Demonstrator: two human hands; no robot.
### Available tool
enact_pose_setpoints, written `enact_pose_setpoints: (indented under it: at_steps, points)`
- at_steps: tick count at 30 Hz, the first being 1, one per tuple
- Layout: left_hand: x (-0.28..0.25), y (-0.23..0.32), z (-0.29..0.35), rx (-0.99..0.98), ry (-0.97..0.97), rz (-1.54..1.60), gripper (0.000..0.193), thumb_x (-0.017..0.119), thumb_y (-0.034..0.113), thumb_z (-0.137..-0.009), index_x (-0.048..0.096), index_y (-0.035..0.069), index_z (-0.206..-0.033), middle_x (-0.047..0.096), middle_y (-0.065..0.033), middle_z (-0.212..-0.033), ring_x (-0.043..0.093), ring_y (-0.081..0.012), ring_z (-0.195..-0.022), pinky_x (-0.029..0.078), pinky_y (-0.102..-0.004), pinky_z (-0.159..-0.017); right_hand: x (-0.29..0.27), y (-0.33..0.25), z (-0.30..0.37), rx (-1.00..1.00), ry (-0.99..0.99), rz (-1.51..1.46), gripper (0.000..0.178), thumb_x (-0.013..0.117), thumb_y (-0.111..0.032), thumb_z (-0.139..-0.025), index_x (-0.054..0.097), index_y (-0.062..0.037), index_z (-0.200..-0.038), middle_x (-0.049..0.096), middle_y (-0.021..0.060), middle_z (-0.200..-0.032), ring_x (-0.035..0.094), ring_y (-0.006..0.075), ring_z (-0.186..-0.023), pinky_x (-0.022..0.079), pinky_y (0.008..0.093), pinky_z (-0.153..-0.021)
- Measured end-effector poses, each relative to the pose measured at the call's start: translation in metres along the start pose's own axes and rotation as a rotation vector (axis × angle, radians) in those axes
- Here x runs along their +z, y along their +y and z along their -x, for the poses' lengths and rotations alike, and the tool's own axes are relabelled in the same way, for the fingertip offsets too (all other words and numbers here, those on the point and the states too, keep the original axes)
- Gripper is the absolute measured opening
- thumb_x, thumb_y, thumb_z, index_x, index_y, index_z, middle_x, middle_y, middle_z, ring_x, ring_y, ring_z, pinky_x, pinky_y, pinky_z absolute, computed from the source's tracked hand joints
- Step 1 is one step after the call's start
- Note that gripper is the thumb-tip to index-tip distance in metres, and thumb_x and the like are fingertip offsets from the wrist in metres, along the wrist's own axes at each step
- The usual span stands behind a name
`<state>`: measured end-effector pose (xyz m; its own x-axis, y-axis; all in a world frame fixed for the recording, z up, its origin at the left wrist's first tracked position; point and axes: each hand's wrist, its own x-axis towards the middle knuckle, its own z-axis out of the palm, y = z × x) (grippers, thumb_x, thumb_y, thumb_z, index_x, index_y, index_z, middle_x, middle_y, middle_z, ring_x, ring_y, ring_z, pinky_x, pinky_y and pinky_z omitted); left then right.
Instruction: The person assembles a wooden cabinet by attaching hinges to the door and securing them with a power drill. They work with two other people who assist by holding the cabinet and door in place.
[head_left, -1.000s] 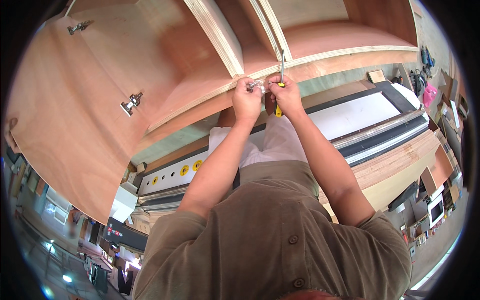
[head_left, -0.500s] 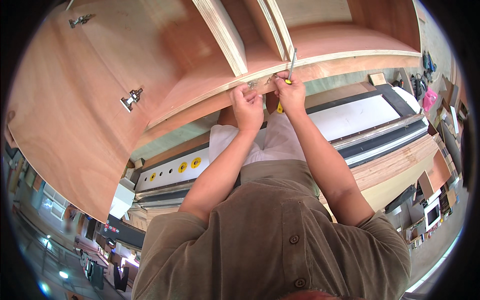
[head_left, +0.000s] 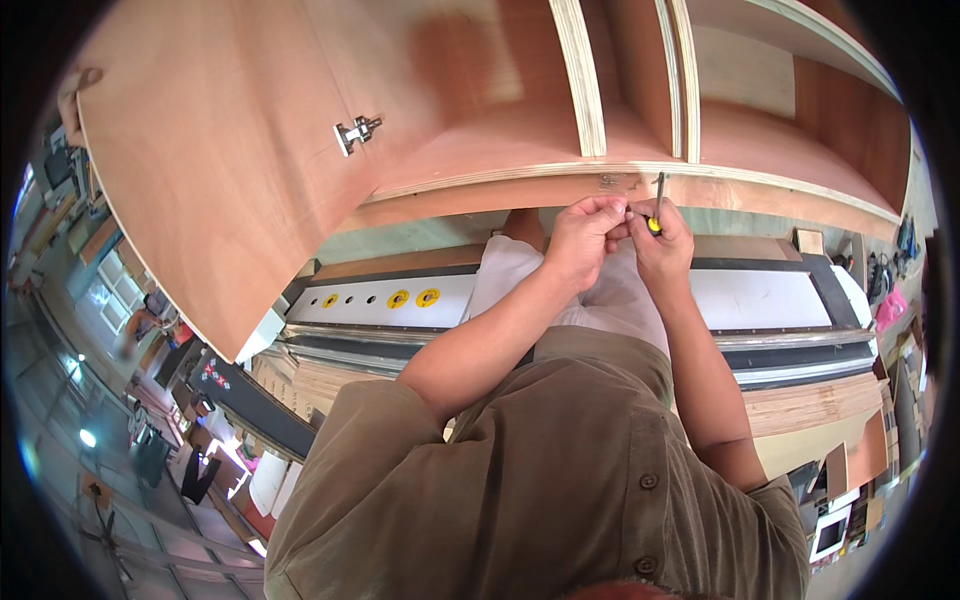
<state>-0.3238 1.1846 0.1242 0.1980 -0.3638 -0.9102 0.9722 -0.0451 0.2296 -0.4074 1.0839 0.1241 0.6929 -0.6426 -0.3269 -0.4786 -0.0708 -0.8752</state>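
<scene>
The screwdriver [head_left: 657, 200], yellow at the handle, stands upright just below the plywood cabinet's front edge [head_left: 520, 178], gripped in the closed right hand [head_left: 660, 245], while the left hand [head_left: 583, 235] pinches something tiny beside it, fingertips meeting.

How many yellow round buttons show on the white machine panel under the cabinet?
2 yellow buttons, side by side on the white panel: one left, one right, beside the left forearm. More may be hidden behind the arms.
</scene>
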Motion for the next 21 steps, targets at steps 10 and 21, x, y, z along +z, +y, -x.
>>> enact_pose_setpoints:
  at_steps: [10, 21]
  points:
    - [-0.045, 0.019, 0.015, 0.019, -0.101, 0.211, 0.007, 0.059, 0.019, -0.095, 0.058, 0.012, -0.093, 0.064, -0.0003, -0.086, 0.058, -0.0132, -0.07, 0.04, -0.0275, -0.061, 0.031, -0.036, -0.006, -0.154, -0.228, 0.178, 0.018, 0.068, -0.001, -0.078, 0.061, -0.003, -0.094, 0.061, 0.0121, -0.087, 0.061, 0.0307, -0.078, 0.049, 0.0378, -0.068]
    - [-0.075, 0.076, 0.032, 0.349, -0.074, 0.488, 0.007, 0.051, 0.017, -0.099, 0.054, 0.014, -0.094, 0.062, -0.0061, -0.102, 0.061, -0.0286, -0.102, 0.049, -0.0407, -0.084, 0.034, -0.093, 0.01, -0.057, -0.604, 0.341, 0.047, 0.063, 0.001, -0.08, 0.054, -0.0034, -0.126, 0.058, 0.0191, -0.092, 0.058, 0.0393, -0.088, 0.047, 0.0443, -0.08]
